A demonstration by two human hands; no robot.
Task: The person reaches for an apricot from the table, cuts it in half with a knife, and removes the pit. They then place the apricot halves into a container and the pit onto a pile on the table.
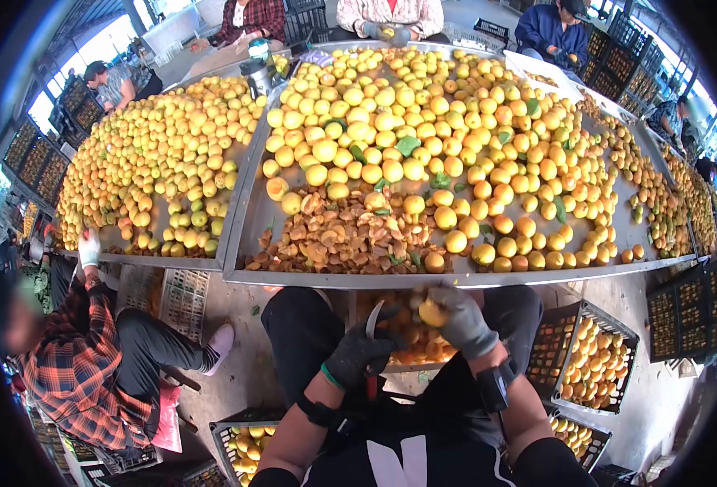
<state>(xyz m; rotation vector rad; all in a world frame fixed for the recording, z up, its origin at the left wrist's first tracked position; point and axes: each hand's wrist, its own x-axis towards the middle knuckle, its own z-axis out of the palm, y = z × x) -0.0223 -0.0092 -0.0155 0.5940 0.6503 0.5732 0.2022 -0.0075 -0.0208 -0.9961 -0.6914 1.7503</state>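
Over my lap, my left hand (360,355) in a dark glove is closed around a knife (373,319) whose short curved blade points up. Just to its right, my right hand (466,322) in a grey glove grips a yellow-orange apricot (432,314). Blade and fruit are a small gap apart. Below both hands, between my knees, a container with orange fruit pieces (415,351) is partly hidden by the gloves. In front stands a metal-rimmed table (358,281), bearing many whole apricots (453,241) and a heap of brownish scraps (350,235).
A second tray of apricots (155,162) adjoins on the left. Near my right knee stands a black crate of apricots (594,361), with another crate (249,445) at lower left. A person in a plaid shirt (90,365) sits at left; several others work around the tables.
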